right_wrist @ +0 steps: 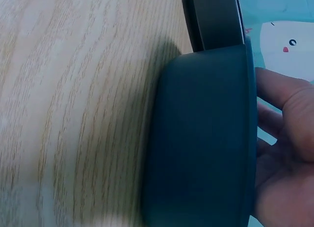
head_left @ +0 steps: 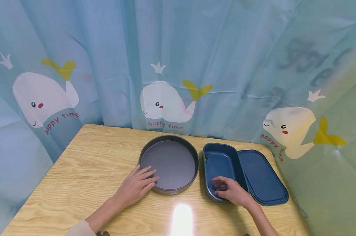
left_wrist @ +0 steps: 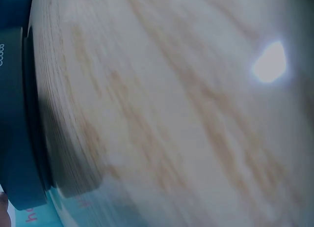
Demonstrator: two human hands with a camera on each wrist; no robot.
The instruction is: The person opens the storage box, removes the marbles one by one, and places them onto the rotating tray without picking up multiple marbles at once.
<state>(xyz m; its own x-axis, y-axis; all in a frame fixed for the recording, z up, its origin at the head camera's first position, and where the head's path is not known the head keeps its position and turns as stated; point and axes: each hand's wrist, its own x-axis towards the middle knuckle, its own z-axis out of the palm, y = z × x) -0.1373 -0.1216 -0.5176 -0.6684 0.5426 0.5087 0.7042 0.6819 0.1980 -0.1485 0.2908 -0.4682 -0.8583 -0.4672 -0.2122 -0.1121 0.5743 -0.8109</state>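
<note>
A round dark grey pan [head_left: 172, 164] sits on the wooden table, and my left hand [head_left: 138, 183] rests at its near left rim with the fingers spread straight over it. To the right stands a deep blue rectangular box [head_left: 220, 164] without its lid. Small red and green bits [head_left: 206, 156] lie against its far left inner wall. Over the box's near end, my right hand [head_left: 232, 190] reaches in with loosely bent fingers. In the right wrist view these fingers [right_wrist: 274, 89] pass over the rim, their tips hidden behind the box wall; nothing shows between them.
A flat blue lid [head_left: 264, 177] lies on the table against the box's right side. Wooden table [head_left: 86, 164] extends to the left of the pan. A light blue curtain [head_left: 113, 65] with printed whales hangs along the table's back and right edges.
</note>
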